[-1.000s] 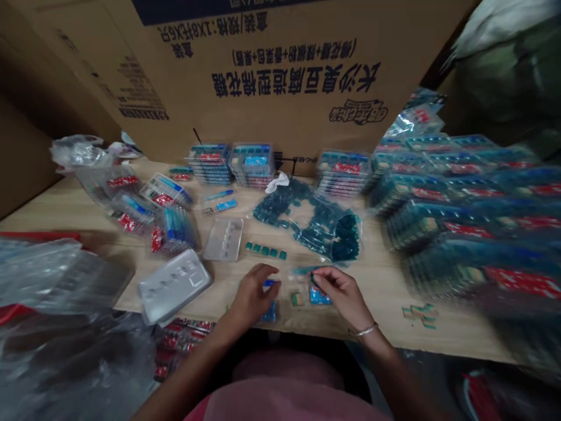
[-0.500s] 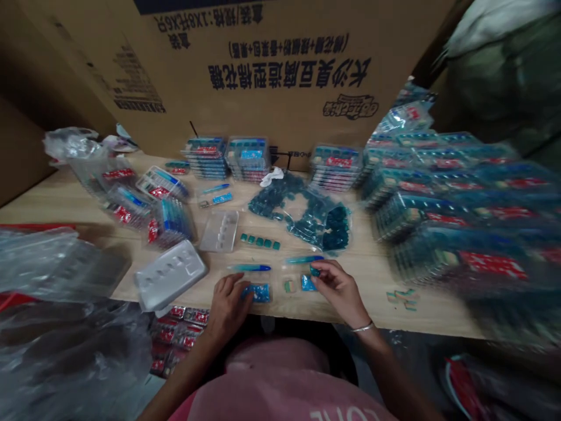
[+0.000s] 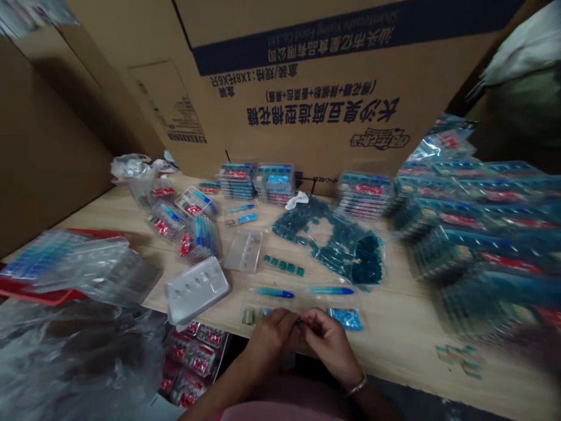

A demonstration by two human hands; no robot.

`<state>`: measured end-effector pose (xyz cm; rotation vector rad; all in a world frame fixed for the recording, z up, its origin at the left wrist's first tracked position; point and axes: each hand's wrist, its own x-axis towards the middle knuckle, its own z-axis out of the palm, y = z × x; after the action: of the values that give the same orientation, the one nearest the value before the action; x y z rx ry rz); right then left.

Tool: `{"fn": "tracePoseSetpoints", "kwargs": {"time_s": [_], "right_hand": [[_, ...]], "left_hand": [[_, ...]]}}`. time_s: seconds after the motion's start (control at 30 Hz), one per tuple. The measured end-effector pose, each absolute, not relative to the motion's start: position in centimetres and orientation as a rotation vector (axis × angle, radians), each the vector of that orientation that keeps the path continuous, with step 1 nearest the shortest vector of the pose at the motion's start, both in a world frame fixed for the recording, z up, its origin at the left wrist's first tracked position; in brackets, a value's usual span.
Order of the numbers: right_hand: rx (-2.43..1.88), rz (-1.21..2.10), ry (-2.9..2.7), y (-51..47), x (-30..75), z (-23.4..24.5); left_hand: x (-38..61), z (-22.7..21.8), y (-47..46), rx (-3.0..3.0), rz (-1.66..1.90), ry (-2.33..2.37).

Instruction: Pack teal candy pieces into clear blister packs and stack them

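My left hand [image 3: 276,334] and my right hand [image 3: 328,340] meet at the table's front edge. Between their pinched fingertips is a small dark green piece [image 3: 298,321], mostly covered. Just beyond them lie two blue pens [image 3: 274,292], seemingly in clear trays. A blue packet with white marks [image 3: 345,318] is right of the fingers; another blue packet is partly hidden behind my left hand. Left of that sits a small striped green and beige block [image 3: 248,317]. Farther back, several dark green squares [image 3: 284,265] form a row.
Dark green pieces in a clear bag [image 3: 368,257] lie behind. Stacks of filled clear boxes [image 3: 477,234] crowd the right, blurred. At left are a white moulded tray [image 3: 198,292], filled packs [image 3: 199,237] and clear trays on a red tray [image 3: 61,297]. A large cardboard box [image 3: 307,146] walls the back.
My left hand has left the blue packet and come together with my right hand, which has drawn in closer to my body with the green piece. The head view has shifted.
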<state>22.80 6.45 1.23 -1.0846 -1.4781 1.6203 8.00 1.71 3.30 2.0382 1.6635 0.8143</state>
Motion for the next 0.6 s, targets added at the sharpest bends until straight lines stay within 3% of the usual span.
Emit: {"fn": "tracePoseSetpoints", "kwargs": {"time_s": [0.13,0.37,0.6], "right_hand": [[-1.081,1.749,-1.426,6.8,22.2,1.2],[-1.103,1.611,-1.623,7.3,22.3,2.1],[-1.107,1.560,-1.678,7.7,22.0,2.4]], "left_hand": [[7.2,3.8,1.9,2.088,0.635,1.710],[6.7,3.1,3.0,1.435,0.919,1.481],[7.1,3.9,3.5,1.602,0.828,1.542]]}}
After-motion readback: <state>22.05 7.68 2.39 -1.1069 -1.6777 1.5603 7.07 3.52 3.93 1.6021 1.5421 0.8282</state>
